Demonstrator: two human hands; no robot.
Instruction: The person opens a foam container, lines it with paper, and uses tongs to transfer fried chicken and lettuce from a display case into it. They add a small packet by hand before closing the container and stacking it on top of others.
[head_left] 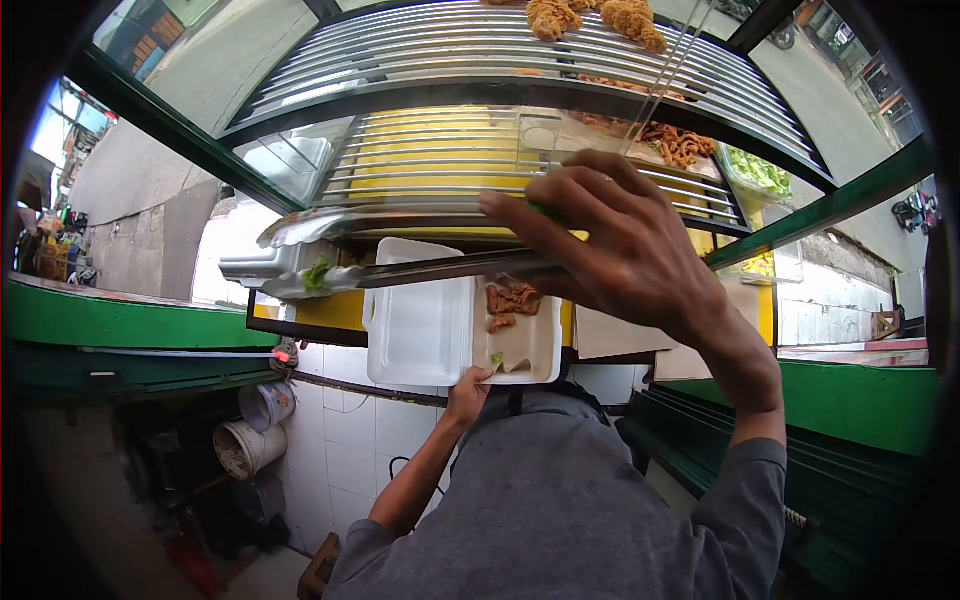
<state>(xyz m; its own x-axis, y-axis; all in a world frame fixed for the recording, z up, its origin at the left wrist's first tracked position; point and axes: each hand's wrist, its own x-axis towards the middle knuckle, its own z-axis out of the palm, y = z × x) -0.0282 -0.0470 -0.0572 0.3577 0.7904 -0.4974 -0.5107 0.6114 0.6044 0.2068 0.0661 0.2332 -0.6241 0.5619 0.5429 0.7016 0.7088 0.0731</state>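
Filling step: right hand [620,250] clamped on tongs [400,268] above foam box [425,325]; left hand [468,392] gripping its near rim. Next, probably: lettuce [317,275] lowered beside fried pieces [511,300].

We wear a plain grey shirt, sleeves pushed up toward the elbows on both arms. Left hand [468,392] and right hand [620,245] bare: no gloves, rings or watch visible.
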